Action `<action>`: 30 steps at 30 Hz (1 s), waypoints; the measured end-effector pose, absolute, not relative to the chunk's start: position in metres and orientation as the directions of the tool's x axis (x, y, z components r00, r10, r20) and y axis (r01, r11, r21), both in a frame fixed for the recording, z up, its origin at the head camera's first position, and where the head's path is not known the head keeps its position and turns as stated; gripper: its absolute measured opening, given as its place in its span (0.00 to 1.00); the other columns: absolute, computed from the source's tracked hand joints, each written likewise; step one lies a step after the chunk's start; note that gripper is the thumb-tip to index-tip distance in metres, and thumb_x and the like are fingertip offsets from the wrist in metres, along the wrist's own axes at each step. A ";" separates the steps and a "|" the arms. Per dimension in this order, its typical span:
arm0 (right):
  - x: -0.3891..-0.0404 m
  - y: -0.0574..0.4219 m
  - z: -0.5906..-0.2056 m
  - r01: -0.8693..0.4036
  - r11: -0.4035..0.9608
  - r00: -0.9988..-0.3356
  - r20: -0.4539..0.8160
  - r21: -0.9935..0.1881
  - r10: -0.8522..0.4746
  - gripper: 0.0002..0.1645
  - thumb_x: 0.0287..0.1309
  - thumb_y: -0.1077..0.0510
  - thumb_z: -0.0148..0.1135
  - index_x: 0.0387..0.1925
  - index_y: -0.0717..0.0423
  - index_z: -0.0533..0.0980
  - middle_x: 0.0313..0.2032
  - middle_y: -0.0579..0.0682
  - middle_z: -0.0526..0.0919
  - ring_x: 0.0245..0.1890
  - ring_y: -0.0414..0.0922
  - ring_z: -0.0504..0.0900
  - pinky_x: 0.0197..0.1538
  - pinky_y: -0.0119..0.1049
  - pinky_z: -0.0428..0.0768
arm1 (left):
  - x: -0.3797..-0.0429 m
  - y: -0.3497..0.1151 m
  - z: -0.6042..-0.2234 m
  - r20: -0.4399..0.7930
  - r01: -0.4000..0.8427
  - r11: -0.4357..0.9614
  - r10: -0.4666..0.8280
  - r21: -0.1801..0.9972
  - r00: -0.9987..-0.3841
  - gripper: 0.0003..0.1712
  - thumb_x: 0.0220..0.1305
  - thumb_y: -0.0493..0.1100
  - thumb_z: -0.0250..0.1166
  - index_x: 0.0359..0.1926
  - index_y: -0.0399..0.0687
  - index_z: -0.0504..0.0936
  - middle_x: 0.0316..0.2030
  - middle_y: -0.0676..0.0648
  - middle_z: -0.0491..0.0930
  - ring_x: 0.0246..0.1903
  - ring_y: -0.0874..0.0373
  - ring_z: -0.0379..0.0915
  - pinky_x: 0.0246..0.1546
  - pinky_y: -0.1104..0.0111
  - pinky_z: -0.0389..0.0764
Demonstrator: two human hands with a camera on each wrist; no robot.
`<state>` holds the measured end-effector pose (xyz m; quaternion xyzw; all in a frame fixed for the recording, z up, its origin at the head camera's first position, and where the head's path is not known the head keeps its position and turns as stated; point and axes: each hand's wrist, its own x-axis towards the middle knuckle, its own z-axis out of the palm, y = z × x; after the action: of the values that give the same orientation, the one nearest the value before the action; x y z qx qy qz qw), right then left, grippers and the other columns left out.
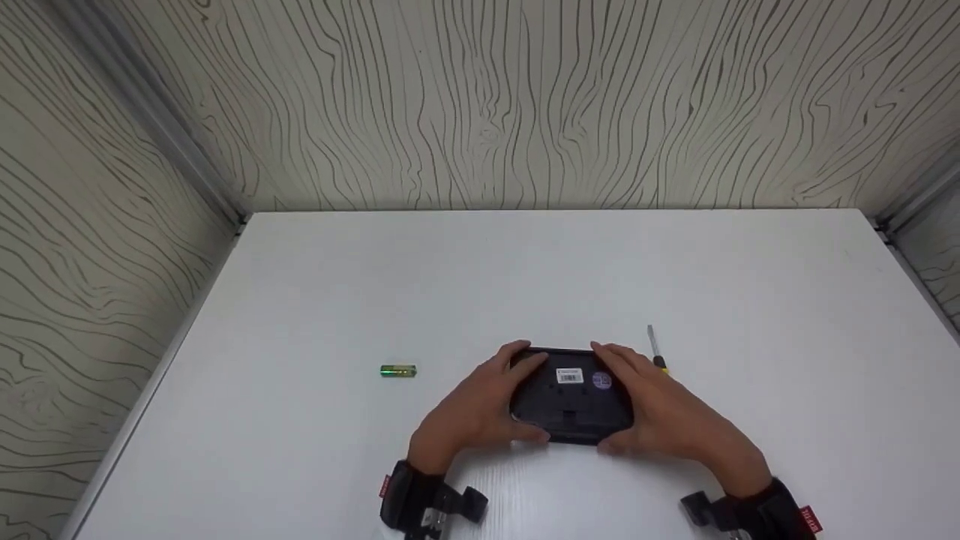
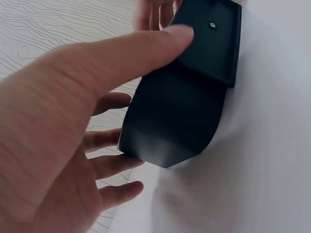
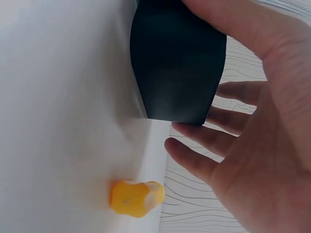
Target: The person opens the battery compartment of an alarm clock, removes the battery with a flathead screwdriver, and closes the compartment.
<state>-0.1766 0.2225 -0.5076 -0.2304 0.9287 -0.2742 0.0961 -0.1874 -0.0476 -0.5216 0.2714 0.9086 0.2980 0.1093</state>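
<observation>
Both hands hold a black plastic device [image 1: 571, 401] with a white barcode label and a round purple sticker on the face turned up in the head view. At its left end my left hand [image 1: 480, 401] grips it, thumb on the near edge and fingers around the far side. My right hand [image 1: 664, 409] grips the right end in much the same way. In the left wrist view, a raised panel on the device [image 2: 175, 107] carries a small screw [image 2: 213, 25]. The right wrist view shows the device's plain dark end [image 3: 180, 63].
A green battery [image 1: 398, 370] lies on the white table [image 1: 360, 285], left of the hands. Beyond the right hand is a screwdriver [image 1: 655, 346], its yellow handle [image 3: 133, 198] partly hidden in the head view. Wood-patterned panels [image 1: 487, 112] stand at the back and sides.
</observation>
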 end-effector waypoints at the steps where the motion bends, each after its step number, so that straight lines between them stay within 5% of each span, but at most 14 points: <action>1: -0.176 0.223 -0.507 -0.378 0.740 -0.877 -0.042 -0.556 -0.479 0.72 0.30 0.46 0.83 0.76 0.44 0.50 0.71 0.53 0.60 0.67 0.55 0.67 0.62 0.56 0.72 | -0.187 -0.047 -0.521 -0.038 0.425 0.680 0.554 0.598 -0.832 0.54 0.47 0.60 0.76 0.73 0.66 0.58 0.74 0.49 0.54 0.68 0.51 0.62 0.65 0.58 0.71; 8: -0.175 0.227 -0.499 -0.449 0.696 -0.876 0.124 -0.560 -0.466 0.73 0.21 0.47 0.86 0.74 0.38 0.56 0.68 0.45 0.65 0.65 0.45 0.69 0.62 0.50 0.75 | -0.186 -0.049 -0.515 -0.015 0.423 0.666 0.546 0.615 -0.838 0.55 0.45 0.58 0.77 0.73 0.71 0.58 0.73 0.52 0.54 0.66 0.51 0.64 0.63 0.58 0.72; 16: -0.173 0.228 -0.488 -0.477 0.664 -0.868 0.188 -0.576 -0.460 0.70 0.23 0.46 0.86 0.72 0.39 0.59 0.68 0.38 0.64 0.66 0.39 0.67 0.63 0.41 0.75 | -0.186 -0.053 -0.505 0.037 0.432 0.616 0.546 0.658 -0.837 0.56 0.44 0.59 0.77 0.72 0.73 0.57 0.74 0.56 0.52 0.66 0.52 0.65 0.62 0.57 0.73; 23: -0.168 0.227 -0.475 -0.533 0.611 -0.839 0.268 -0.586 -0.474 0.71 0.22 0.52 0.86 0.72 0.35 0.56 0.67 0.39 0.64 0.67 0.38 0.64 0.65 0.22 0.65 | -0.182 -0.055 -0.494 0.057 0.447 0.604 0.553 0.660 -0.831 0.56 0.45 0.58 0.77 0.73 0.74 0.55 0.74 0.58 0.50 0.66 0.53 0.65 0.62 0.57 0.73; 30: -0.161 0.226 -0.462 -0.571 0.570 -0.814 0.316 -0.592 -0.487 0.71 0.23 0.55 0.86 0.72 0.38 0.57 0.68 0.40 0.62 0.66 0.37 0.63 0.62 0.16 0.63 | -0.178 -0.057 -0.485 0.084 0.458 0.585 0.553 0.670 -0.829 0.57 0.45 0.57 0.78 0.72 0.76 0.55 0.74 0.59 0.50 0.64 0.54 0.66 0.60 0.57 0.74</action>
<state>-0.1613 0.2256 -0.4624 -0.2991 0.8840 -0.3545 -0.0588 -0.1783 -0.0565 -0.4847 0.2846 0.8877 0.3558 0.0670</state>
